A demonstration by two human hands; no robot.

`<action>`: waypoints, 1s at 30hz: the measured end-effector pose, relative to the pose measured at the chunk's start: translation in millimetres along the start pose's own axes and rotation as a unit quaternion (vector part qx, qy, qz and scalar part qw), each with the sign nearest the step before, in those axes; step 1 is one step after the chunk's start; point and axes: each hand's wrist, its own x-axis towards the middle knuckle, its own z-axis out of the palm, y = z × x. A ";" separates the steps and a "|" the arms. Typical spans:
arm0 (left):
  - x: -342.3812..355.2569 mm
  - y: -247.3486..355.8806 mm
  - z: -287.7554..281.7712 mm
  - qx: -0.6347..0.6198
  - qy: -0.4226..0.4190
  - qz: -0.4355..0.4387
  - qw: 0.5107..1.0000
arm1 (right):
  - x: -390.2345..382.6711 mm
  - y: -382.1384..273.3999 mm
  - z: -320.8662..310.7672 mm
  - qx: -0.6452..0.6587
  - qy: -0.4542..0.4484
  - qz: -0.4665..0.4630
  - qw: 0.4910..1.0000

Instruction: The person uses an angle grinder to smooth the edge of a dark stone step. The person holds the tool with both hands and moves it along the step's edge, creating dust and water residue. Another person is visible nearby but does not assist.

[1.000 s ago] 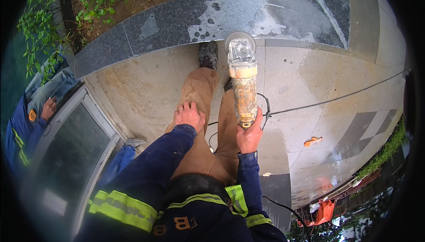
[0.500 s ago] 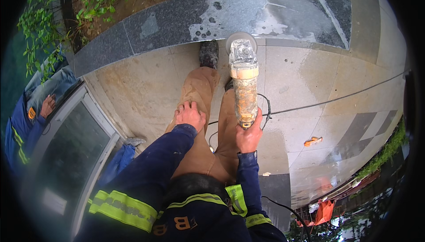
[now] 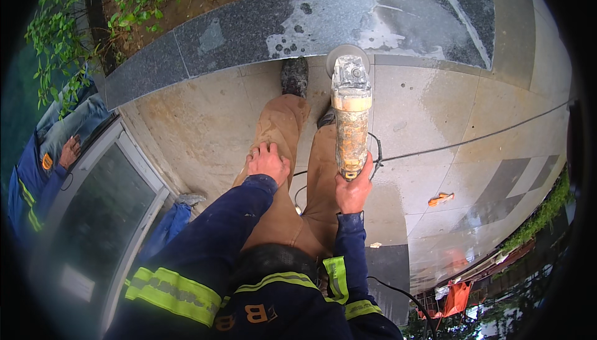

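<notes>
Angle grinder [image 3: 352,119] is at the front edge of the grey stone coping [image 3: 236,36], disc [image 3: 339,53] overlapping it in my view; can't confirm contact. Step looks like edge grinding; next move prob. needs steady guidance w/ R hand [image 3: 352,193], wrapped round the rear end. L hand [image 3: 269,163] lies flat on tan trousers [image 3: 283,118], fingers loose. Grinder's yellowish, badly scuffed, w/ whitish-crusted head.
</notes>
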 end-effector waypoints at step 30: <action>0.1 4.2 -0.9 0.012 0.003 0.003 1.000 | -8.3 7.2 4.3 0.006 0.011 -0.051 0.999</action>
